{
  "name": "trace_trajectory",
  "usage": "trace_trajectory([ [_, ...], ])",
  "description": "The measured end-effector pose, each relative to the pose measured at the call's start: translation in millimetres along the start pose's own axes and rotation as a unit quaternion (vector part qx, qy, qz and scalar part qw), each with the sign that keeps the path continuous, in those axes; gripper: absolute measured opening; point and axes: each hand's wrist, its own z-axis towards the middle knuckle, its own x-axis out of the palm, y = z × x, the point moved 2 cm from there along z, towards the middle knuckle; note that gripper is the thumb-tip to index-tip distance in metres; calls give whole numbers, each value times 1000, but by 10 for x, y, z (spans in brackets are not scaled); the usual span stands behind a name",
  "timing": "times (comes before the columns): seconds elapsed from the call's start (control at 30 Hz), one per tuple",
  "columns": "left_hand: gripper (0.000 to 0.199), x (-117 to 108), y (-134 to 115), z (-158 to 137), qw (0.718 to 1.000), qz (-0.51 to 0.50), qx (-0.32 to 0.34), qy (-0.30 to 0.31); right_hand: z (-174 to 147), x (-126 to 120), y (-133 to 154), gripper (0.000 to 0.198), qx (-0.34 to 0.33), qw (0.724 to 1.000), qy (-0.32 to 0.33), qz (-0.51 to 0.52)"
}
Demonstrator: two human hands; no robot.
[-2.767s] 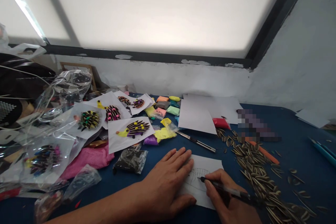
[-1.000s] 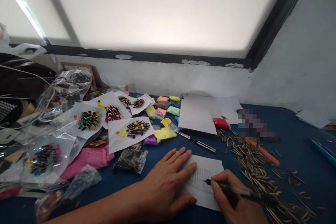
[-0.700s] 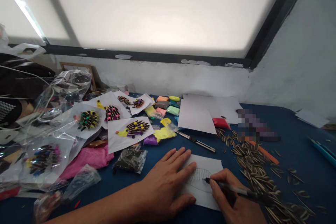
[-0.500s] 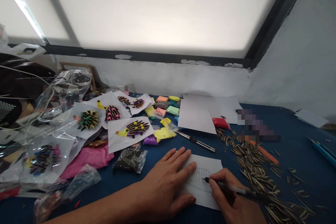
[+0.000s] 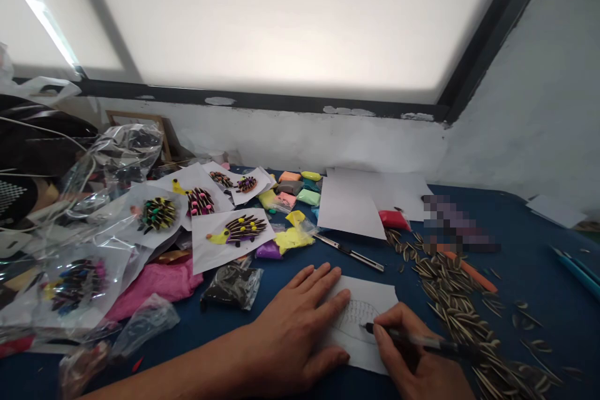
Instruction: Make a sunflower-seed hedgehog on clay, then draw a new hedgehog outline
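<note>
A small sheet of white paper (image 5: 363, 353) lies on the dark blue table, bearing a rounded outline filled with rows of short marks. Flat across its left edge rests my left hand (image 5: 307, 325), fingers outstretched and holding nothing. My right hand (image 5: 417, 350) grips a dark pen (image 5: 422, 340) between thumb and fingers, and its tip touches the drawing around the middle. To the right of that hand spreads a heap of striped sunflower seeds (image 5: 457, 306). Just beyond the paper is a utility knife (image 5: 349, 252). A packet of black clay (image 5: 233, 286) sits left of my left hand.
Several paper sheets with hedgehog figures of clay and seeds (image 5: 244, 229) cover the left side, among plastic bags (image 5: 145, 325) and pink material (image 5: 159, 284). Coloured clay packets (image 5: 290, 187) and blank paper (image 5: 349, 200) lie at the back. A blue tool (image 5: 576, 269) is at far right.
The pen tip has shifted slightly down the drawing, and a few more marks show within the outline. My left hand stays in place.
</note>
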Motion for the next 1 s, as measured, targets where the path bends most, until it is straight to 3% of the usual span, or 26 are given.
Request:
trace_trajectory([
  [0.23, 69, 31, 17, -9, 1000, -6, -1, -7, -31, 47, -123, 28, 53, 998, -24, 31],
  [0.57, 68, 39, 46, 16, 999, -6, -21, -27, -9, 21, -47, 23, 16, 998, -57, 24],
  [1.0, 61, 31, 41, 7, 1000, -1, 12, -21, 5, 21, -68, 22, 2, 998, -62, 11],
])
